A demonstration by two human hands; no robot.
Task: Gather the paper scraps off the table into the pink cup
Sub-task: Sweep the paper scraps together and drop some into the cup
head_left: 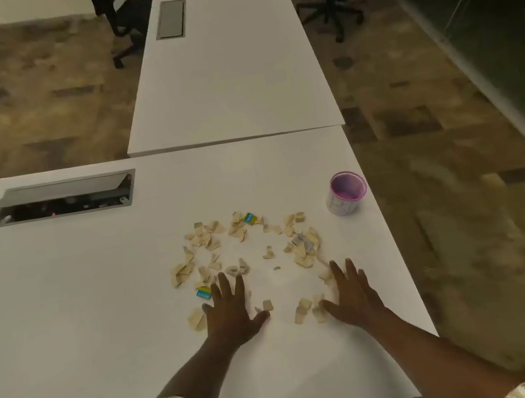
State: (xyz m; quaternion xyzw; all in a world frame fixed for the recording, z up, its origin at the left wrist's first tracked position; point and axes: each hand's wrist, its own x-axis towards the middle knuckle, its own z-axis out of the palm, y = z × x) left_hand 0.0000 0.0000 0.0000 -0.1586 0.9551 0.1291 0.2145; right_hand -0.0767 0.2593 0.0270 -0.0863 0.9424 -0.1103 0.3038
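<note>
Scraps (246, 257) lie loose near the surface's (63, 301) right edge, the cup (346, 192) beyond; light, flimsy, easily scattered; sweep together, then pinch clusters; left hand (229, 312) and right hand (352, 295) flat, fingers (224, 283) spread, grasping nothing.

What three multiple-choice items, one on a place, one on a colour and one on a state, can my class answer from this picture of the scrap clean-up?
1. Where does the pink cup stand?
A. Near the table's right edge, beyond the scraps
B. Inside the open cable hatch
C. On the floor

2. What colour are most of the paper scraps?
A. Red
B. Pale tan
C. Black

3. How are the hands placed?
A. Both lifting the cup
B. One holding a scrap in the air
C. Both spread flat on the table among the scraps

Key: 1 A, the cup stands upright near the right edge. 2 B, nearly all are tan, with two blue and yellow ones. 3 C, the left hand and the right hand lie open, fingers splayed.
</note>
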